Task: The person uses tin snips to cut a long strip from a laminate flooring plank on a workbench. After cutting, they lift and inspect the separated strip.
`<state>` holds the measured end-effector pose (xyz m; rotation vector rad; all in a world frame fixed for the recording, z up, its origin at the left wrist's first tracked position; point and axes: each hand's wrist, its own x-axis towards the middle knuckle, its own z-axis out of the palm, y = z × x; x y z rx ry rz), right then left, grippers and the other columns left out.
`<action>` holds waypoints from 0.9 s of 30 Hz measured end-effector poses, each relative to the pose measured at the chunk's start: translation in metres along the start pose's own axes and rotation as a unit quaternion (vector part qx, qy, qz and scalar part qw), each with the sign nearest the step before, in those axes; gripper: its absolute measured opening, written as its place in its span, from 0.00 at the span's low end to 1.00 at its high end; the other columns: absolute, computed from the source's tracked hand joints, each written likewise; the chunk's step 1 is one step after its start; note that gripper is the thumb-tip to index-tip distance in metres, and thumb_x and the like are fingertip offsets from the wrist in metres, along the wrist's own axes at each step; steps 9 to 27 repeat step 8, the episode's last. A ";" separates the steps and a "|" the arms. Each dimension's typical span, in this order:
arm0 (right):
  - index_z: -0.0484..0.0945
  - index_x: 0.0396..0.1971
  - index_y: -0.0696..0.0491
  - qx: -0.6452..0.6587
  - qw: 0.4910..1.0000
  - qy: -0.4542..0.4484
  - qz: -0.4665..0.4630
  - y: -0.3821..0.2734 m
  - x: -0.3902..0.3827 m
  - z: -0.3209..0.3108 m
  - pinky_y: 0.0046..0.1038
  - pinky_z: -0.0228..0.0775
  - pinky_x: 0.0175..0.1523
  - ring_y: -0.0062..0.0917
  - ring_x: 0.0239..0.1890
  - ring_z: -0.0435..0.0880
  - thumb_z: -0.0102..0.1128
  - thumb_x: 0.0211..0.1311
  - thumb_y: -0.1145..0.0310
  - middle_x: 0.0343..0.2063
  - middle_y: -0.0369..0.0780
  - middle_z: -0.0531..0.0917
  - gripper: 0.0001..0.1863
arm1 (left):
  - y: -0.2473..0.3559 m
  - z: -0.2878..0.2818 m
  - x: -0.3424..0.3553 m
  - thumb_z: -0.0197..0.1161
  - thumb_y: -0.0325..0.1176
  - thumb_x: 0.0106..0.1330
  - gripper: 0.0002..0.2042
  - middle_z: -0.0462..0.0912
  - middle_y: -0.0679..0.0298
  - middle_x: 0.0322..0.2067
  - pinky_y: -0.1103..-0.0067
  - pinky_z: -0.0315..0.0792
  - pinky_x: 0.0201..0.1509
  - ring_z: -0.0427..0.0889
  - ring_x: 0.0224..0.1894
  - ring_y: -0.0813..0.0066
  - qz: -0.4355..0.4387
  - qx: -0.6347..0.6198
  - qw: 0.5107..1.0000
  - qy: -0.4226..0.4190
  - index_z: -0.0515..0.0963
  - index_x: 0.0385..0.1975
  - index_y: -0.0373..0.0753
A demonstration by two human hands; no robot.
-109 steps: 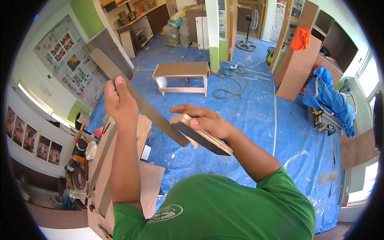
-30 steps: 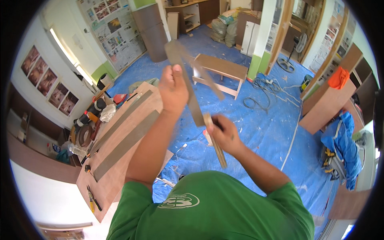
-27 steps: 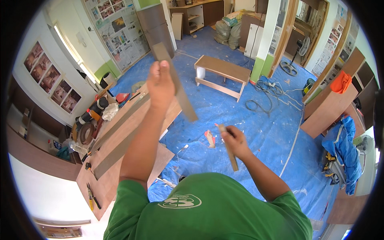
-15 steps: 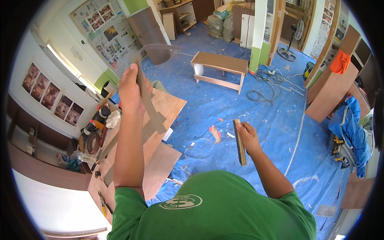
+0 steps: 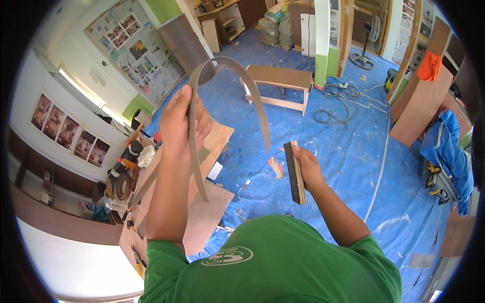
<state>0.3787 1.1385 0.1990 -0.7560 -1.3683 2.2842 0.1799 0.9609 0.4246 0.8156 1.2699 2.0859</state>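
Left hand (image 5: 183,118) closed on thin brown edge-banding strip (image 5: 237,76), raised, arching over, free end hanging mid-air | right hand (image 5: 306,166) gripping small wooden block (image 5: 294,172) upright | progress, judged: strip in hand, bonded to nothing; plywood panels (image 5: 202,217) on blue floor sheet (image 5: 343,151) below show no strip being applied.

The left arm is raised nearly upright from the shoulder, forearm vertical, with the left hand (image 5: 183,120) held high at the centre-left of the view; its fingers are curled shut in a closed grip, thumb side toward the camera. The right arm is extended forward and lower, elbow bent slightly, the forearm running up from the green sleeve. The right hand (image 5: 306,166) is closed too, fingers wrapped in a firm grip, and is kept well apart from the left.
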 end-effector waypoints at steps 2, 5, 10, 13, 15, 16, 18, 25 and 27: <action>0.81 0.48 0.58 0.064 0.997 -0.033 0.025 -0.002 0.009 -0.005 0.28 0.78 0.35 0.24 0.32 0.84 0.56 0.74 0.45 0.33 0.41 0.85 0.27 | -0.010 0.006 -0.002 0.52 0.44 0.82 0.15 0.61 0.71 0.12 0.80 0.51 0.13 0.55 0.08 0.81 -0.002 0.012 1.000 -0.014 0.71 0.34 0.42; 0.76 0.59 0.58 0.196 0.973 -0.117 -0.017 -0.031 0.013 0.007 0.34 0.82 0.49 0.35 0.46 0.86 0.55 0.72 0.37 0.46 0.48 0.84 0.36 | -0.023 0.003 -0.013 0.53 0.47 0.82 0.15 0.68 0.71 0.15 0.84 0.60 0.23 0.71 0.19 0.79 0.018 0.241 0.970 -0.037 0.75 0.36 0.43; 0.67 0.70 0.58 0.275 0.930 -0.229 -0.090 -0.081 0.018 0.021 0.43 0.71 0.67 0.45 0.64 0.76 0.51 0.67 0.29 0.65 0.52 0.74 0.49 | -0.033 0.008 -0.021 0.56 0.50 0.80 0.16 0.73 0.70 0.18 0.83 0.63 0.28 0.74 0.23 0.76 0.066 0.420 0.899 -0.101 0.77 0.39 0.43; 0.67 0.70 0.58 0.275 0.930 -0.229 -0.090 -0.081 0.018 0.021 0.43 0.71 0.67 0.45 0.64 0.76 0.51 0.67 0.29 0.65 0.52 0.74 0.49 | -0.033 0.008 -0.021 0.56 0.50 0.80 0.16 0.73 0.70 0.18 0.83 0.63 0.28 0.74 0.23 0.76 0.066 0.420 0.899 -0.101 0.77 0.39 0.43; 0.67 0.70 0.58 0.275 0.930 -0.229 -0.090 -0.081 0.018 0.021 0.43 0.71 0.67 0.45 0.64 0.76 0.51 0.67 0.29 0.65 0.52 0.74 0.49 | -0.033 0.008 -0.021 0.56 0.50 0.80 0.16 0.73 0.70 0.18 0.83 0.63 0.28 0.74 0.23 0.76 0.066 0.420 0.899 -0.101 0.77 0.39 0.43; 0.67 0.70 0.58 0.275 0.930 -0.229 -0.090 -0.081 0.018 0.021 0.43 0.71 0.67 0.45 0.64 0.76 0.51 0.67 0.29 0.65 0.52 0.74 0.49 | -0.033 0.008 -0.021 0.56 0.50 0.80 0.16 0.73 0.70 0.18 0.83 0.63 0.28 0.74 0.23 0.76 0.066 0.420 0.899 -0.101 0.77 0.39 0.43; 0.67 0.70 0.58 0.275 0.930 -0.229 -0.090 -0.081 0.018 0.021 0.43 0.71 0.67 0.45 0.64 0.76 0.51 0.67 0.29 0.65 0.52 0.74 0.49 | -0.033 0.008 -0.021 0.56 0.50 0.80 0.16 0.73 0.70 0.18 0.83 0.63 0.28 0.74 0.23 0.76 0.066 0.420 0.899 -0.101 0.77 0.39 0.43; 0.67 0.70 0.58 0.275 0.930 -0.229 -0.090 -0.081 0.018 0.021 0.43 0.71 0.67 0.45 0.64 0.76 0.51 0.67 0.29 0.65 0.52 0.74 0.49 | -0.033 0.008 -0.021 0.56 0.50 0.80 0.16 0.73 0.70 0.18 0.83 0.63 0.28 0.74 0.23 0.76 0.066 0.420 0.899 -0.101 0.77 0.39 0.43; 0.67 0.70 0.58 0.275 0.930 -0.229 -0.090 -0.081 0.018 0.021 0.43 0.71 0.67 0.45 0.64 0.76 0.51 0.67 0.29 0.65 0.52 0.74 0.49 | -0.033 0.008 -0.021 0.56 0.50 0.80 0.16 0.73 0.70 0.18 0.83 0.63 0.28 0.74 0.23 0.76 0.066 0.420 0.899 -0.101 0.77 0.39 0.43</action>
